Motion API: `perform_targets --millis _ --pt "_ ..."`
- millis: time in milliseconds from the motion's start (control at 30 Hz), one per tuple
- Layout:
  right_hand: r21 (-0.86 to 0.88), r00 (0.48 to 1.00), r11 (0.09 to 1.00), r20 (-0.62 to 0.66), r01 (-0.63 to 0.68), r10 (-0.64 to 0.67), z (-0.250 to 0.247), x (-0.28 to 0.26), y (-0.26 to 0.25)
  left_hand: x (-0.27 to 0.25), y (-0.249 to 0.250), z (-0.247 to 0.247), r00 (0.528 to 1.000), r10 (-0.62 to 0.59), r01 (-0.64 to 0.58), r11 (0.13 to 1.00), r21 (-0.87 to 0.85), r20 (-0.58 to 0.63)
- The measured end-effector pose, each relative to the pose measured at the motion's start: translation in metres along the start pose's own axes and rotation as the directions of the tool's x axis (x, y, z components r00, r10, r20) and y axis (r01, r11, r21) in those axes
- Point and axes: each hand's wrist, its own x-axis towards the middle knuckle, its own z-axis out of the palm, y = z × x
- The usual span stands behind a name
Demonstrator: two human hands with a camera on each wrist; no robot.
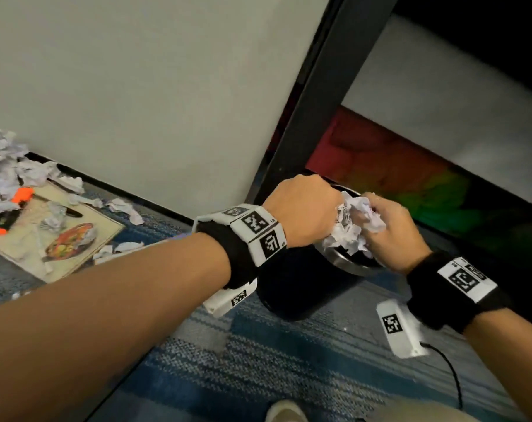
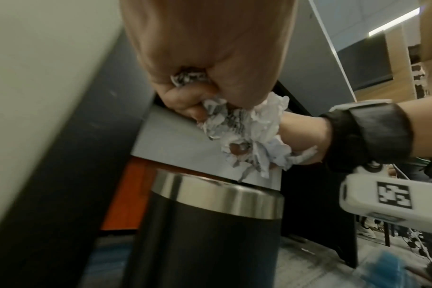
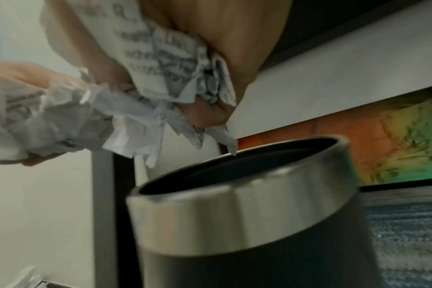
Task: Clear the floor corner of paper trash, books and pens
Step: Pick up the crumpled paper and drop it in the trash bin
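Observation:
Both hands hold crumpled printed paper (image 1: 354, 226) just above a black trash bin (image 1: 301, 284) with a silver rim (image 3: 234, 210). My left hand (image 1: 304, 208) is a fist that grips a wad of paper (image 2: 215, 115). My right hand (image 1: 392, 229) grips its own crumpled paper (image 3: 175, 78) beside it, over the bin's open mouth. At the far left more crumpled paper (image 1: 6, 166) lies in the floor corner. A large book (image 1: 60, 236) lies flat there, with an orange marker (image 1: 12, 214) and a black pen (image 1: 73, 212) on it.
The bin stands on blue striped carpet (image 1: 273, 367) beside a dark post (image 1: 316, 95) and a pale wall (image 1: 143, 86). A colourful panel (image 1: 389, 175) runs behind the bin. Paper scraps (image 1: 124, 208) lie along the wall base. A shoe tip (image 1: 284, 412) shows at the bottom.

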Motion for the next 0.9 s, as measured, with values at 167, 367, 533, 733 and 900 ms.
perform_targets --millis 167,367,533,733,900 --pt "-0.064 0.99 0.992 0.083 -0.107 0.112 -0.014 0.017 0.053 0.04 0.035 0.044 0.987 -0.153 0.153 0.988 0.014 0.037" --pt "-0.258 0.953 0.96 0.245 -0.113 0.178 0.005 0.047 0.086 0.067 0.035 0.07 0.944 -0.32 0.311 0.945 0.105 0.081" --pt "-0.323 0.82 0.943 0.515 -0.084 0.25 0.014 0.052 0.112 0.076 0.033 0.08 0.89 -0.311 0.306 0.95 0.07 0.332" --pt "-0.328 0.918 0.94 0.394 0.092 0.048 -0.019 0.048 0.103 0.066 0.029 0.068 0.922 -0.223 0.209 0.975 0.078 0.317" --pt "-0.264 0.984 0.948 0.023 0.178 -0.178 -0.026 0.02 0.088 0.049 0.021 0.071 0.984 -0.132 0.123 0.99 0.074 0.121"
